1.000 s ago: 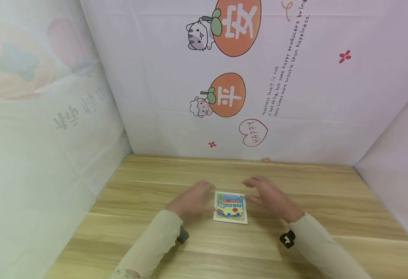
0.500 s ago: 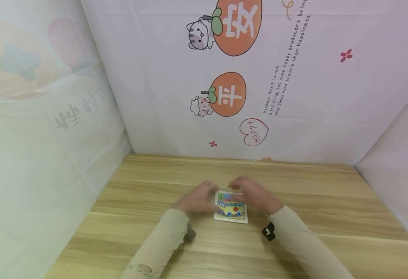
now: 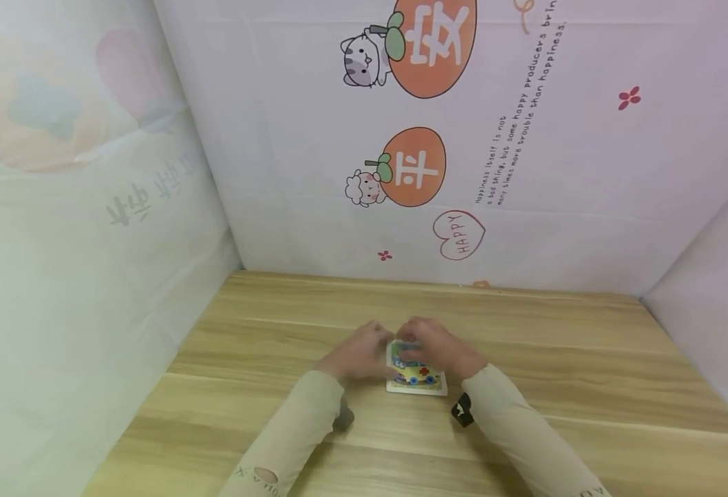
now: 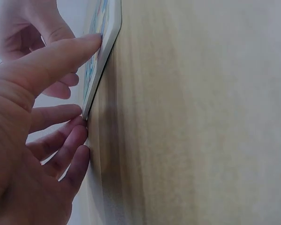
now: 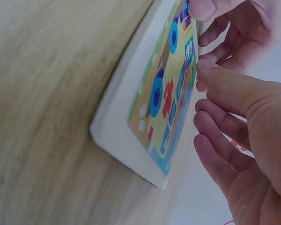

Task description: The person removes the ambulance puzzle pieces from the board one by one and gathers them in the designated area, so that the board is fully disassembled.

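A small square board (image 3: 416, 388) with a white border lies flat on the wooden table, with a cartoon yellow ambulance picture (image 5: 167, 96) on it. At its left side is my left hand (image 3: 360, 352); the thumb (image 4: 68, 54) lies straight over the border onto the picture, and the other fingers sit at the board's corner and on the table. My right hand (image 3: 438, 345) reaches over the upper part of the board. Its thumb (image 5: 220, 75) touches the picture's upper edge, while the loosely bent fingers hang just beyond that edge.
The wooden table (image 3: 264, 331) extends around the board. Behind it rises a white printed cloth wall (image 3: 302, 235), with further cloth walls left and right. Black wrist-worn cameras (image 3: 462, 411) sit below the beige sleeves (image 3: 519, 428).
My right hand has moved left from beside the board to over its upper part. The left hand has shifted slightly right, up to the board's left edge. The board stays where it lay.
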`<state>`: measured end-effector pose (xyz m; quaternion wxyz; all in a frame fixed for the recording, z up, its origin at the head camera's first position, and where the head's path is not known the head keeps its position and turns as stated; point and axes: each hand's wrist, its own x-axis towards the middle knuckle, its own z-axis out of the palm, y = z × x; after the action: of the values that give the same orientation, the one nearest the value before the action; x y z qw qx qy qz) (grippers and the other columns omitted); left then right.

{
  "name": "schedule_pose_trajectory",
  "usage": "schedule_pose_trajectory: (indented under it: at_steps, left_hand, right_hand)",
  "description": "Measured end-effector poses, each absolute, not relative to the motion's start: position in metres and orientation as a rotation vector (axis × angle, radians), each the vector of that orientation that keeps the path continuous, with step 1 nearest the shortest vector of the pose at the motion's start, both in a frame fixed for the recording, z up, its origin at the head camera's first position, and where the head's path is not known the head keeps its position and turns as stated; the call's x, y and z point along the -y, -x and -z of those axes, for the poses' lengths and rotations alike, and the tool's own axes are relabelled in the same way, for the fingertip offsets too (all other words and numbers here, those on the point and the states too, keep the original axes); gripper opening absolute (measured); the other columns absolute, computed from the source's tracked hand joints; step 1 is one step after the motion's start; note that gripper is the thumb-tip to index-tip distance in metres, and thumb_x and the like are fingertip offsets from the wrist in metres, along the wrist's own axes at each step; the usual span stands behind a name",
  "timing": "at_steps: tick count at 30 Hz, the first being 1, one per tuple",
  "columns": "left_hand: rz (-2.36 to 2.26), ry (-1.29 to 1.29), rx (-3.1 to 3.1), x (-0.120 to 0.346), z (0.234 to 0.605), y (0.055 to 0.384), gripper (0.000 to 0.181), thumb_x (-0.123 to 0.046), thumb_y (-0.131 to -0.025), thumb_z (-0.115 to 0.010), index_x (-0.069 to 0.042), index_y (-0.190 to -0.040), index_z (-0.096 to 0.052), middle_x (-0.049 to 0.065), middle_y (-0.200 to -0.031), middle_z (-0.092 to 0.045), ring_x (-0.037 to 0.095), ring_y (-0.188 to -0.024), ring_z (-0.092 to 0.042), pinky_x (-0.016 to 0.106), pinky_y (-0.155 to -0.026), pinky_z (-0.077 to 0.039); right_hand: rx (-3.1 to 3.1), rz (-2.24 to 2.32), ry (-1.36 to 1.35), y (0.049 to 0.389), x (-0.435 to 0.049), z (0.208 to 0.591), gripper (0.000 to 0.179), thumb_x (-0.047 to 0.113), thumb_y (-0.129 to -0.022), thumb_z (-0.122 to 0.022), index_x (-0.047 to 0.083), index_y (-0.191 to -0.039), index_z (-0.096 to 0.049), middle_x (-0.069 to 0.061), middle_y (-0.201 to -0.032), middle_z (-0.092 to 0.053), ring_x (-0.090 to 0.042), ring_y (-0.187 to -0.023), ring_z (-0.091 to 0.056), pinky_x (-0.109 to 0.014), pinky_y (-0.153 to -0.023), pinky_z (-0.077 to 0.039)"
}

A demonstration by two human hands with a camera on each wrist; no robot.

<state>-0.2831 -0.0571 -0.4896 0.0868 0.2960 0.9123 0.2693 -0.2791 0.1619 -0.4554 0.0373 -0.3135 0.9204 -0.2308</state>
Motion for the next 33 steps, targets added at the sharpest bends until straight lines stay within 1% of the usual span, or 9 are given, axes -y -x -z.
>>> schedule_pose_trajectory:
  at_steps: [4,10,17,23,26,30,33]
  left_hand:
    - [-0.788,-0.874,-2.723,0.056,0.49,0.284,0.087,-0.054,-0.079,-0.089,-0.014,-0.15,-0.059,0.001,-0.135,-0.056,0.015,-0.119,-0.055,0.038,-0.111,-0.052]
    - [-0.81,-0.846,-2.709,0.055,0.488,0.283,0.087,-0.051,-0.078,-0.09,-0.013,-0.15,-0.059,0.0,-0.13,-0.055,0.012,-0.113,-0.053,0.035,-0.107,-0.053]
    - [-0.807,-0.841,-2.704,0.054,0.483,0.28,0.085,-0.047,-0.078,-0.091,-0.014,-0.15,-0.06,0.001,-0.129,-0.056,0.012,-0.113,-0.053,0.036,-0.108,-0.052]
    - [-0.809,-0.84,-2.695,0.053,0.484,0.281,0.083,-0.046,-0.079,-0.091,-0.018,-0.151,-0.059,-0.001,-0.129,-0.056,0.011,-0.112,-0.053,0.035,-0.107,-0.052]
    - [-0.825,-0.834,-2.683,0.054,0.484,0.282,0.083,-0.047,-0.079,-0.091,-0.018,-0.15,-0.059,-0.001,-0.129,-0.055,0.01,-0.112,-0.053,0.035,-0.109,-0.051]
    - [-0.85,-0.819,-2.669,0.055,0.483,0.283,0.085,-0.049,-0.078,-0.091,-0.017,-0.149,-0.06,-0.002,-0.128,-0.054,0.01,-0.112,-0.052,0.035,-0.11,-0.051]
    - [-0.857,-0.801,-2.671,0.056,0.482,0.282,0.084,-0.048,-0.077,-0.092,-0.016,-0.148,-0.061,-0.002,-0.127,-0.055,0.011,-0.112,-0.053,0.036,-0.11,-0.051]
  right_hand:
    - [-2.825,0.685,0.991,0.281,-0.161,0.455,0.029,0.009,-0.091,-0.081,0.0,-0.117,-0.074,-0.011,-0.112,-0.074,-0.024,-0.104,-0.072,-0.038,-0.092,-0.064]
    - [-2.807,0.656,1.041,0.283,-0.161,0.454,0.028,0.007,-0.091,-0.081,0.0,-0.116,-0.075,-0.012,-0.11,-0.075,-0.022,-0.101,-0.07,-0.034,-0.089,-0.063]
    - [-2.787,0.588,1.168,0.289,-0.159,0.454,0.02,0.006,-0.088,-0.083,0.002,-0.107,-0.078,-0.011,-0.104,-0.076,-0.02,-0.095,-0.068,-0.032,-0.087,-0.062]
    - [-2.728,0.598,1.109,0.292,-0.154,0.447,0.014,0.001,-0.085,-0.082,0.002,-0.098,-0.078,-0.012,-0.1,-0.077,-0.021,-0.091,-0.07,-0.033,-0.084,-0.064]
    - [-2.711,0.594,1.079,0.294,-0.151,0.444,0.012,0.0,-0.084,-0.083,0.002,-0.095,-0.078,-0.012,-0.098,-0.079,-0.021,-0.088,-0.073,-0.033,-0.083,-0.065]
    - [-2.693,0.571,1.025,0.296,-0.147,0.442,0.012,-0.001,-0.083,-0.083,0.003,-0.094,-0.079,-0.01,-0.096,-0.08,-0.017,-0.085,-0.073,-0.03,-0.081,-0.065]
    - [-2.653,0.585,0.995,0.299,-0.146,0.44,0.014,-0.002,-0.083,-0.083,0.002,-0.095,-0.079,-0.012,-0.097,-0.08,-0.019,-0.085,-0.075,-0.031,-0.081,-0.065]
